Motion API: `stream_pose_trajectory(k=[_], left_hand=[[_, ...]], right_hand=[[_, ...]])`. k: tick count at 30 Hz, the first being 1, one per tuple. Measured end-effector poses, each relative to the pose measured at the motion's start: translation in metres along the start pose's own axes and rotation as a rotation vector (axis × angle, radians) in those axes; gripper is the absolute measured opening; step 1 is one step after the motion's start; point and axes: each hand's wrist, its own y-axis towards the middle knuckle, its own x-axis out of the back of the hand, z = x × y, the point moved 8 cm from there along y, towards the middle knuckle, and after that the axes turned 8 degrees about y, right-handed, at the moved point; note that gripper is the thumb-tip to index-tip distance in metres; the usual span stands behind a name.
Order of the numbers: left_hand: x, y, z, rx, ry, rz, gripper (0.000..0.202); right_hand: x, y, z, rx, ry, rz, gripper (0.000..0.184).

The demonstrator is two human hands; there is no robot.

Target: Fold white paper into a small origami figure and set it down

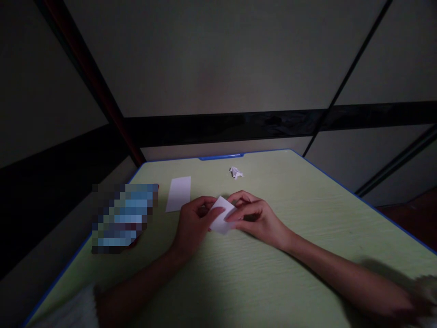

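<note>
Between my two hands is a small folded piece of white paper (222,217), tilted so that one corner points away from me. My left hand (195,219) grips its left side, the thumb lying across the front face. On the right side, my right hand (256,216) pinches the paper between thumb and fingers. Some fingertips are hidden behind the paper. Beyond my hands, a small folded white paper figure (236,172) sits on the table. A flat white sheet of paper (179,194) lies to the left of my left hand.
The light green table (307,200) has a blue edge and a blue handle-like strip (221,157) at the far side. A blurred-out, pixelated object (126,216) with a reddish edge lies at the left. Cabinet-like panels (218,59) rise behind the table.
</note>
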Motion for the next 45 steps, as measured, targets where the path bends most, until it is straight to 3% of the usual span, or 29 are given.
stream_pose_trajectory(k=[6,12,15,18,21,26,33,40,45], left_hand=[[-0.011,-0.003,-0.003,-0.027,-0.023,0.083,0.013],[-0.012,-0.004,-0.009,-0.072,-0.133,0.095,0.029],[-0.013,-0.006,-0.015,-0.15,-0.094,0.143,0.009],[-0.015,-0.007,-0.021,-0.236,-0.046,0.197,0.021],[-0.016,-0.005,-0.018,-0.234,-0.068,0.194,0.009],[-0.013,-0.003,-0.011,-0.171,-0.009,0.136,0.005],[-0.007,-0.001,-0.017,-0.183,-0.008,0.091,0.014],[-0.011,-0.001,-0.012,-0.121,-0.091,0.142,0.005],[-0.009,0.002,-0.009,-0.072,-0.101,0.1,0.013]], right_hand=[[0.009,0.004,-0.01,-0.111,0.114,-0.107,0.006],[0.012,0.003,-0.018,-0.227,0.214,-0.197,0.016],[0.018,0.001,-0.021,-0.243,0.218,-0.276,0.02],[0.023,-0.001,-0.025,-0.269,0.243,-0.351,0.023],[0.025,-0.003,-0.029,-0.302,0.268,-0.393,0.025],[0.024,-0.004,-0.03,-0.311,0.26,-0.398,0.023],[0.022,-0.003,-0.031,-0.327,0.279,-0.367,0.022],[0.018,0.0,-0.02,-0.233,0.275,-0.324,0.023],[0.02,0.001,-0.015,-0.194,0.188,-0.322,0.022]])
